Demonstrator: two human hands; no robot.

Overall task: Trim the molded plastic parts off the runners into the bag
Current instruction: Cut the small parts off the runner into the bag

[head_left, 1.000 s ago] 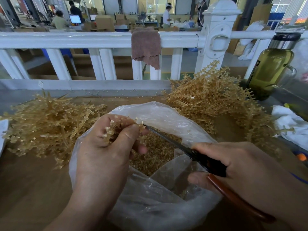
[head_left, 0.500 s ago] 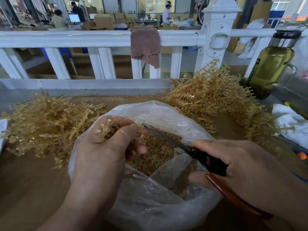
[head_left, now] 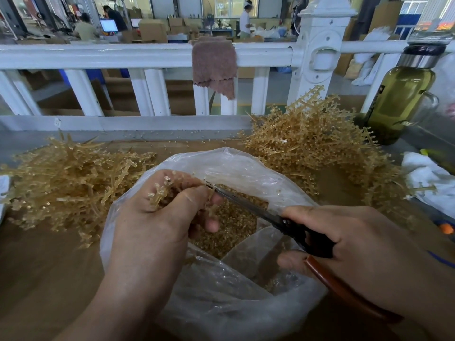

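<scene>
Left hand: my left hand [head_left: 157,217] is curled round a small runner [head_left: 160,193], thumb pressed across it, over the mouth of the bag [head_left: 246,166].
Right hand: my right hand [head_left: 357,254] is clenched on the handles of the scissors [head_left: 248,209]. The tips sit at the runner, just beside my left thumb.
Parts: the trimmed parts [head_left: 229,230] lie heaped in the bottom of the bag. More runners are piled on the table [head_left: 37,267], a left pile [head_left: 69,173] and a right pile [head_left: 315,143].
Risk, thumb: the tips are so near my thumb that a hurried snip could nick it.
Risk, stray parts: the cut is high, near the far rim, so I judge a part could spring past the bag onto the table.
Risk, bag: slack film folds in under the blades. If the scissors dip, they could slit it and spill the parts.
Risk, grip: only a short stub shows, so the runner may twist and I may cut the stem instead.
</scene>
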